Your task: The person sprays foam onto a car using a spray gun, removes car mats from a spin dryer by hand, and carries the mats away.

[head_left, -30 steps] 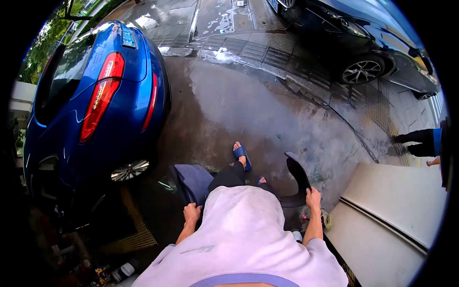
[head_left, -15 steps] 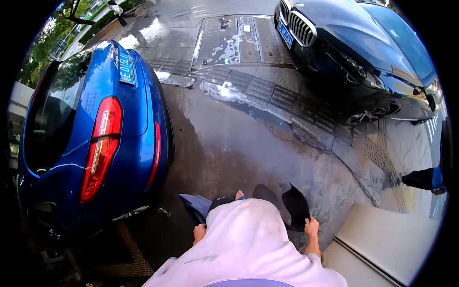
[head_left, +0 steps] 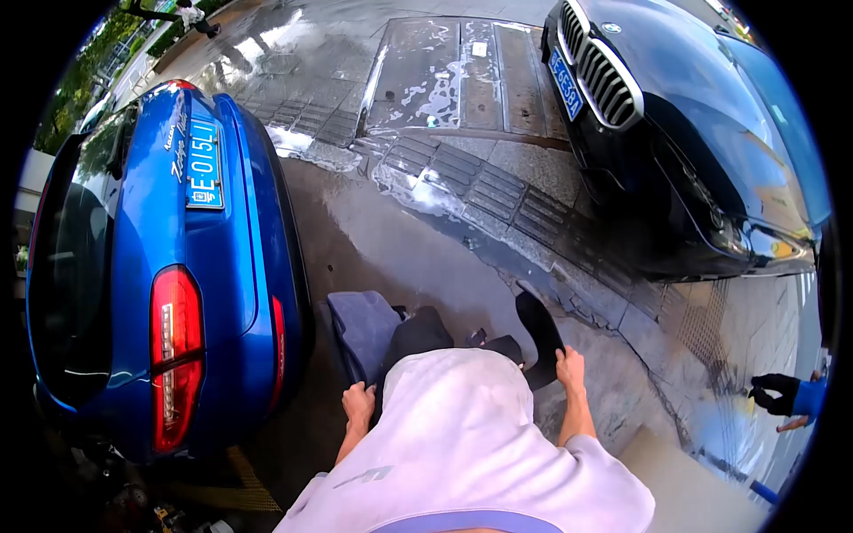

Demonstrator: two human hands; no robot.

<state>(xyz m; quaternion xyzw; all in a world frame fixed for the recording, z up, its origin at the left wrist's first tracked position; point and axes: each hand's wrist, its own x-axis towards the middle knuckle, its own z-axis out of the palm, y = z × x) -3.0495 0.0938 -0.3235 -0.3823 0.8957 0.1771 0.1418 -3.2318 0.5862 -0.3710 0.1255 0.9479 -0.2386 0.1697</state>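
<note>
My left hand [head_left: 359,405] is closed on the edge of a grey-blue floor mat [head_left: 366,327], which looks like a car mat with a raised dark rim. It hangs at my left side, close to the blue car. On the other side, my right hand [head_left: 570,366] grips the edge of a black floor mat [head_left: 538,330], which bends in a curve beside my right leg. My light shirt [head_left: 444,417] hides the lower parts of both mats. Under it show my dark trousers [head_left: 419,330] and part of a foot.
A blue car [head_left: 240,258] stands close on my left, its rear towards the pavement. Ahead right is a black car [head_left: 702,124]. Wet paving [head_left: 426,240] with foam patches runs between them. A person in blue [head_left: 804,398] is at the far right, another [head_left: 194,16] at the upper left.
I have moved forward between the cars, still holding both mats. The grey-blue mat now shows more of its face. The person at the right has come further into view.
</note>
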